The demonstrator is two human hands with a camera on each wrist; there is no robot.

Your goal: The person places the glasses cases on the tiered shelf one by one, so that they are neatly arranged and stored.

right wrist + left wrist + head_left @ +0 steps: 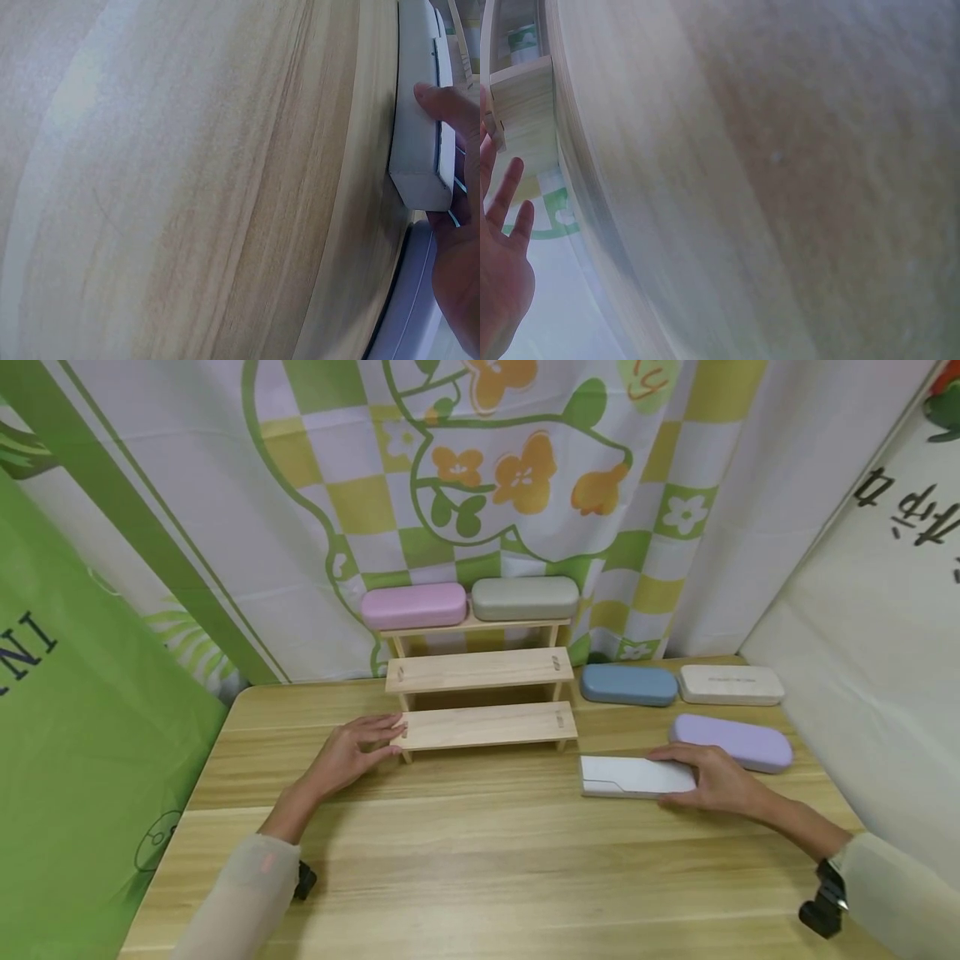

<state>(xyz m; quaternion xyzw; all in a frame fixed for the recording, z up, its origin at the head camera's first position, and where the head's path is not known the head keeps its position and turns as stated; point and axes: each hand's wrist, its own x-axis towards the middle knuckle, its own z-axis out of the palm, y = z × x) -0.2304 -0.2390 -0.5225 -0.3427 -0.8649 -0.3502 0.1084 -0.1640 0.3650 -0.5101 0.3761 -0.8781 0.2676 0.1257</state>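
In the head view my right hand (708, 777) grips a white, box-shaped glasses case (626, 775) by its right end, over the table. The right wrist view has the thumb on one long side of this white case (416, 112) and the fingers behind it, partly hidden. My left hand (348, 752) touches the left end of a three-step wooden display stand (487, 727) at its lowest step. In the left wrist view the left hand's (506, 262) visible fingers are spread and fairly straight. On the top step sit a pink case (415, 606) and a grey-green case (525, 598).
Right of the stand lie a blue case (628, 684) and a cream case (731, 685). A lavender case (731, 742) lies just behind my right hand. The wooden table (465, 860) backs onto a patterned curtain (517, 468), with cloth hanging on both sides.
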